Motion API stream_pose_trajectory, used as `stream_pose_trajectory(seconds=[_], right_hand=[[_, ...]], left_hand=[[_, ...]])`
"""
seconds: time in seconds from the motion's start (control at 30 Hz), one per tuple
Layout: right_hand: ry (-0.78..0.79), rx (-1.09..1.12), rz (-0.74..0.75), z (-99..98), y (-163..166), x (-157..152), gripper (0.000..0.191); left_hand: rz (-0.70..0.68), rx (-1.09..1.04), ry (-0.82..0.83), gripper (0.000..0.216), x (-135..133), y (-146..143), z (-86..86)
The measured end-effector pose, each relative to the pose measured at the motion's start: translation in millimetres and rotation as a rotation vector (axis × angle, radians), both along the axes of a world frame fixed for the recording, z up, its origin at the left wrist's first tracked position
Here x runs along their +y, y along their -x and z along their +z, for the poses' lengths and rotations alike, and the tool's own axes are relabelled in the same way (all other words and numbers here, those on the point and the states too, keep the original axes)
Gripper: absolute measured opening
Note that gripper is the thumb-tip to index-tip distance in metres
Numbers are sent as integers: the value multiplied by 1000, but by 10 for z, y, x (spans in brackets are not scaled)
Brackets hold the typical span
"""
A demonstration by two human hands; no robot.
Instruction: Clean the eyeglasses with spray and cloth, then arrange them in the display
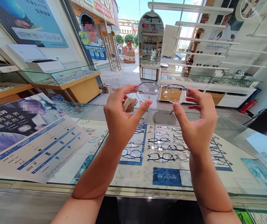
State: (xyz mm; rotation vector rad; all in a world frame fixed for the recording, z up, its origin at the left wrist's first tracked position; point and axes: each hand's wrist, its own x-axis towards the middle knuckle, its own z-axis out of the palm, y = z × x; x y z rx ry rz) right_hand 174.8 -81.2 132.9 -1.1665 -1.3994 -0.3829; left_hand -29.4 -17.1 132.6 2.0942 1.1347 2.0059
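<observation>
A pair of thin-framed eyeglasses point(175, 103) is held up level above the glass counter, its clear lenses facing me. My left hand point(120, 116) pinches the frame's left side between thumb and fingers. A crumpled beige cloth point(130, 104) is tucked in that same hand, behind the thumb. At the other side, my right hand point(197, 119) has its thumb and index finger closed on the frame's right edge. The remaining right fingers are loosely curled. The temples partly show below the lenses.
Below lies a glass display case point(133, 183) with rows of eyeglasses point(161, 156) inside. A printed sheet point(54, 149) rests on the counter at left. An arched mirror point(150, 70) stands beyond, near shelves point(200, 53). At right are a fire extinguisher point(247, 106) and a dark plant pot point(262, 120).
</observation>
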Motion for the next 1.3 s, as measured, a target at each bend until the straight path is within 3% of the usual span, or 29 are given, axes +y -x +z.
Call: stream_pose_trajectory(seconds=[0.13, 0.47, 0.7, 1.0, 1.13, 1.3], right_hand=[[91, 67, 91, -37, -44, 85, 51], [119, 68, 100, -63, -29, 132, 51], [130, 55, 107, -84, -40, 151, 50], [-165, 15, -14, -64, 96, 104, 49], [-144, 1, -44, -103, 141, 106, 55], [-118, -32, -73, -166, 173, 154, 65]], left_hand=[[33, 20, -48, 49, -41, -10, 16], [85, 45, -86, 53, -47, -14, -4], [16, -8, -39, 54, -37, -14, -14], [-97, -56, 92, 45, 114, -50, -12], [-110, -57, 98, 52, 159, -87, -41], [-14, -62, 39, 56, 189, -116, -80]])
